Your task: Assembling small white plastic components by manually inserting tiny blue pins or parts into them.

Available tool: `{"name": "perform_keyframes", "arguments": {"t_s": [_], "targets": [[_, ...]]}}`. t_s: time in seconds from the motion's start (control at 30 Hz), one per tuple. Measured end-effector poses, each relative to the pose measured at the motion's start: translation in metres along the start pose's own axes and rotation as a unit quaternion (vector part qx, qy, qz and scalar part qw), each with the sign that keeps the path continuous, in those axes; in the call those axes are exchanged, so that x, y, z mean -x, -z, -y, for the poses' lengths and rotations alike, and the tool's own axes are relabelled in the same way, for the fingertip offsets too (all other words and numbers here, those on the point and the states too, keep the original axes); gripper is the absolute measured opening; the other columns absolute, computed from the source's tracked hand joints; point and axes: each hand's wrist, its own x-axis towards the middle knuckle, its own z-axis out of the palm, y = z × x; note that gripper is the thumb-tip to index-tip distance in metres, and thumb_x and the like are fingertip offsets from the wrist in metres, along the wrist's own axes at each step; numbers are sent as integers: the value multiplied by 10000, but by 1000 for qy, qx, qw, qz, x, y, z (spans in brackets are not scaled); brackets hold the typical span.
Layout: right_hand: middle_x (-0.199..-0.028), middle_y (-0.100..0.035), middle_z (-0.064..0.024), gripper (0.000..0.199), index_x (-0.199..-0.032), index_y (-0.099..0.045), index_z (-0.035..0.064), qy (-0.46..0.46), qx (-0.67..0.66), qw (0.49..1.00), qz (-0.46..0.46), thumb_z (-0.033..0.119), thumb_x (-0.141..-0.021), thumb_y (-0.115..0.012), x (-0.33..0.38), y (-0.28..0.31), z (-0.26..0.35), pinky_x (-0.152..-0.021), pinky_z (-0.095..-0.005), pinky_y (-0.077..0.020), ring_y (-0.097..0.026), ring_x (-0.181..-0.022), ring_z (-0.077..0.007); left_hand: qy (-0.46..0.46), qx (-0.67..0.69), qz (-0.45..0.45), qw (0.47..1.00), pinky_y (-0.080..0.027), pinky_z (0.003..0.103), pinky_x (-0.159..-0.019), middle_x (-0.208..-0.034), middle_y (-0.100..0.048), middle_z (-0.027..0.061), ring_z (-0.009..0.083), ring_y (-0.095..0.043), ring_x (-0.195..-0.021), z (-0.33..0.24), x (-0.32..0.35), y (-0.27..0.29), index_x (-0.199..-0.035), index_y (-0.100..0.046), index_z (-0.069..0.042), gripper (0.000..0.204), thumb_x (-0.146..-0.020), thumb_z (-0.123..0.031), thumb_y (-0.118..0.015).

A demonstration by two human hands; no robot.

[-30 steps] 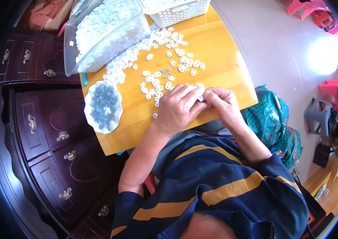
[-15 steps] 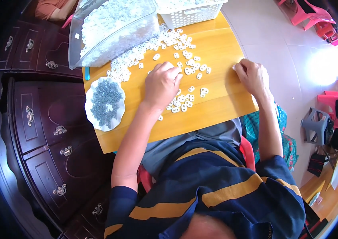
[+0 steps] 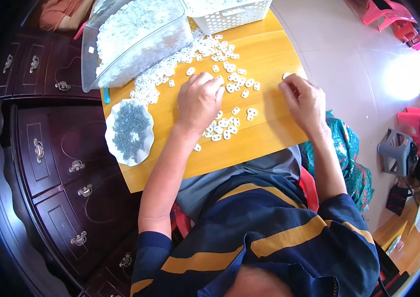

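Nearest the person, one stray white piece [image 3: 197, 147] lay on the yellow table [image 3: 264, 136], beside the left forearm [image 3: 170, 171]. Just past it came a near cluster [image 3: 226, 134] of about fifteen such white pieces, partly covered by the wrist, with two or three more touching at its right; they seemed loosely spread so that single ones could be picked up. One scalloped white dish [image 3: 110, 132] stood to the left, probably to keep its grey pins [image 3: 131, 126], far too many to count, from rolling off. Both hands rested over the tabletop. The left hand [image 3: 198, 101] was curled downward, its fingertips hidden, so any grip could not be made out. The right hand [image 3: 305, 99] had its fingers half bent toward the thumb; one white piece [image 3: 286, 75] showed at their tips, held or merely beside them. Beyond lay a looser group [image 3: 234, 79] of roughly a dozen, then an uncountable drift [image 3: 145, 85] against one clear tub [image 3: 145, 60], heaped full, and one perforated basket [image 3: 229, 21], both presumably set back to leave working room.
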Motion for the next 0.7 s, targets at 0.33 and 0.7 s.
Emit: {"name": "perform_keyframes", "arguments": {"t_s": [0.33, 0.7], "targets": [[-860, -692, -114, 120, -952, -696, 94, 74, -15, 992, 102, 206, -910, -699, -2, -36, 20, -693, -435, -565, -704, -787, -335, -49, -51, 58, 996, -532, 450, -749, -823, -654, 115, 315, -652, -839, 5, -17, -3, -766, -655, -61, 73, -828, -91, -683], [-878, -693, -113, 131, -956, -700, 94, 82, 42, 989, 112, 217, -912, -690, -3, -51, 31, -709, -435, -571, -707, -798, -328, -4, 39, 0, 999, -548, 434, -676, -789, -665, 113, 307, -673, -751, -3, -10, 28, -844, -579, -49, 101, -853, -57, -679]]}}
